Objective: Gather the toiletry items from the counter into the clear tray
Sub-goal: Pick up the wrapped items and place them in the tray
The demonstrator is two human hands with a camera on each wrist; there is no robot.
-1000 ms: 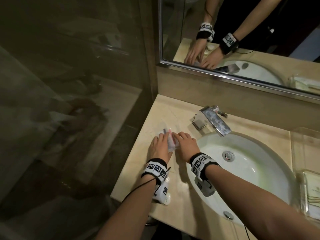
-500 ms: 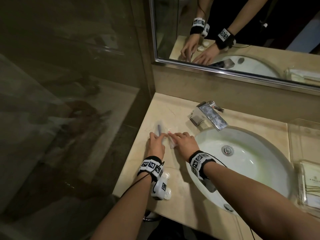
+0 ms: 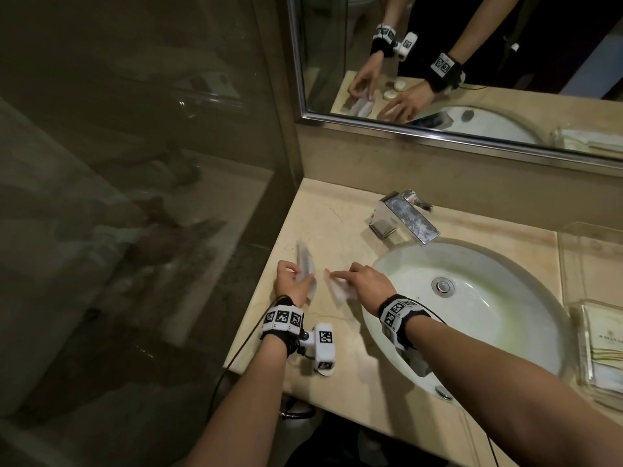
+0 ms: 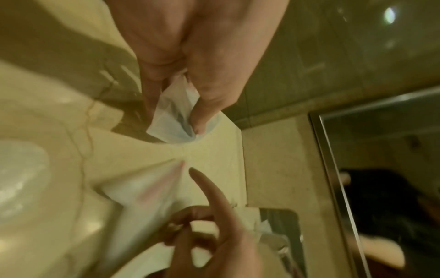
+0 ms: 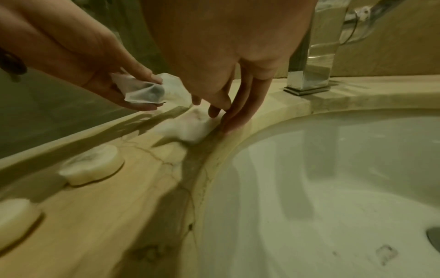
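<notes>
Plastic-wrapped packet (image 3: 306, 264) pinched in the left hand (image 3: 290, 281) left of the sink (image 3: 478, 318); the right hand (image 3: 365, 283), index finger extended, fingertips on a second packet (image 3: 340, 291) lying on the counter (image 3: 337, 224) beside the sink.

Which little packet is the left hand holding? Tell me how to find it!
Start at the sink and go left past the right hand. The packet is a white sachet with a dark end, lifted in the left hand; the other packet lies flat, tipped pink.
</notes>
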